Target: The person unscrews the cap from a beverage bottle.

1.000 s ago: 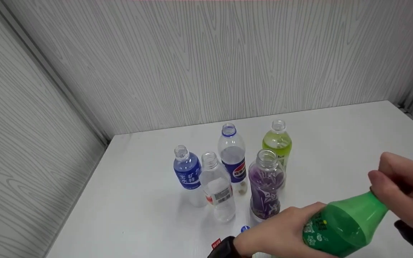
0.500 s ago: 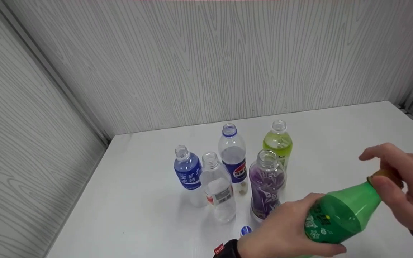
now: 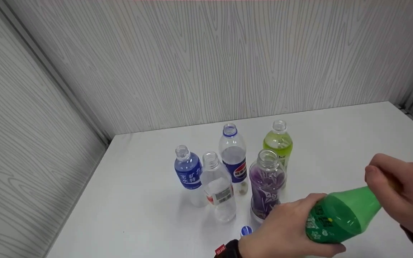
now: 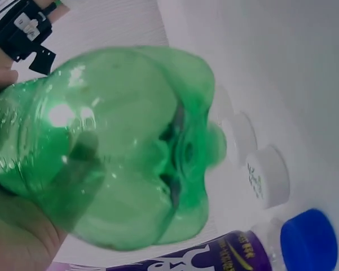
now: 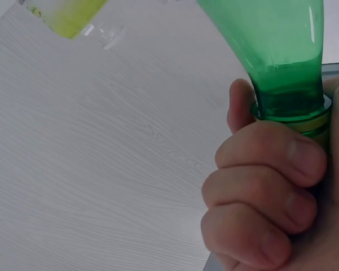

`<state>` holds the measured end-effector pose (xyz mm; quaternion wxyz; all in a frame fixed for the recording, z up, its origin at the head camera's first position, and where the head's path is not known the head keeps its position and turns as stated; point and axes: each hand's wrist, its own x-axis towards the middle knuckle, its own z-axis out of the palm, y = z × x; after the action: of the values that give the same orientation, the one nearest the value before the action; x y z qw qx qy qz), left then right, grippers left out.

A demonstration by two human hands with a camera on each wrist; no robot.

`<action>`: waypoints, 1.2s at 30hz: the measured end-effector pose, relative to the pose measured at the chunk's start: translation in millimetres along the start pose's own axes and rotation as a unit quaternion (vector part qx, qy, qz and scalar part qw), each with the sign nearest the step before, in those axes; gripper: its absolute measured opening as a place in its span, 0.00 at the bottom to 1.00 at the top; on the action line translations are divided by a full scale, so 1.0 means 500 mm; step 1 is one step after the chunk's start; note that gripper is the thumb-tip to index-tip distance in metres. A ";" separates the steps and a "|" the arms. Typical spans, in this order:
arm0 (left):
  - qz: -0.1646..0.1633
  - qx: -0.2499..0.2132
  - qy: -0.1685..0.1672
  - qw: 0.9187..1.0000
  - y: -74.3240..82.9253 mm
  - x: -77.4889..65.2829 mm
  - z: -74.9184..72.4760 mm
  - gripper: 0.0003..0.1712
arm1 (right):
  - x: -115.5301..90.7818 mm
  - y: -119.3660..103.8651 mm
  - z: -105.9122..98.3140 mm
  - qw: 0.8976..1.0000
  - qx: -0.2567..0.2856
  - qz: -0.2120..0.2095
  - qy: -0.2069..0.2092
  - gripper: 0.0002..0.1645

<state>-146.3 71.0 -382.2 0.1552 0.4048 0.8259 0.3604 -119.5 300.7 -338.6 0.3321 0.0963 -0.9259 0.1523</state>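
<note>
A translucent green bottle (image 3: 339, 215) is tilted at the lower right, its neck up toward the right. My left hand (image 3: 285, 229) grips its body from the left. My right hand (image 3: 405, 190) has its fingers curled round the cap end, so the brownish-yellow cap (image 3: 395, 183) is mostly hidden. In the right wrist view those fingers (image 5: 259, 192) wrap just below the neck ring, with the green neck (image 5: 287, 84) coming out above. The bottle's lobed base (image 4: 186, 152) fills the left wrist view. The uncapped purple-labelled bottle (image 3: 266, 190) stands close to my left hand.
More uncapped bottles stand on the white table (image 3: 138, 200): blue-labelled (image 3: 188, 172), clear (image 3: 219, 190), Pepsi (image 3: 233, 154) and yellow-green (image 3: 278, 141). A blue cap (image 4: 309, 240) and white caps (image 4: 269, 176) lie near the purple bottle. A grey wood-grain panel (image 3: 228, 61) rises behind.
Half a second ago my right fingers were spread from the cap, showing it; now they are curled round it again. My left hand and the green bottle have barely shifted.
</note>
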 end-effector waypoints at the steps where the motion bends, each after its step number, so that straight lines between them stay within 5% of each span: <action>1: -0.003 -0.026 -0.015 1.000 -0.002 0.001 -0.003 0.41 | 0.000 -0.001 0.000 1.000 0.007 -0.002 -0.001 0.17; 8: 0.009 -0.160 -0.105 0.981 -0.017 0.009 -0.022 0.38 | -0.003 0.007 -0.002 0.997 0.053 -0.058 -0.009 0.13; 12: 0.010 -0.179 -0.128 0.975 -0.020 0.008 -0.025 0.38 | -0.005 0.011 -0.005 0.992 0.059 -0.115 -0.006 0.13; 17: 0.016 -0.164 -0.119 0.979 -0.016 0.005 -0.026 0.38 | -0.005 0.012 -0.005 0.989 0.050 -0.138 0.006 0.13; 22: -0.015 -0.144 -0.066 0.987 0.001 -0.001 -0.020 0.38 | -0.004 0.014 -0.006 0.994 0.041 -0.094 0.025 0.18; 26: -0.004 -0.028 0.027 0.999 0.011 -0.008 -0.002 0.41 | -0.005 0.014 -0.004 0.998 0.034 -0.028 0.035 0.30; 28: 0.022 0.063 0.081 0.995 0.012 -0.009 0.008 0.42 | -0.006 0.011 -0.003 0.999 0.025 0.002 0.022 0.28; 31: 0.041 0.162 0.142 0.976 0.011 -0.009 0.018 0.42 | -0.008 0.003 0.002 0.999 0.005 0.037 -0.003 0.20; 33: 0.047 0.184 0.160 0.969 0.009 -0.009 0.021 0.42 | -0.008 -0.001 0.005 0.999 -0.011 0.051 -0.012 0.16; 36: 0.050 0.173 0.159 0.971 0.006 -0.009 0.020 0.42 | -0.008 -0.003 0.008 0.999 -0.017 0.051 -0.012 0.13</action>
<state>-136.4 73.4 -387.0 -0.0684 0.4036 0.8688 0.2785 -118.4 298.4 -343.8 0.3141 0.0456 -0.9360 0.1524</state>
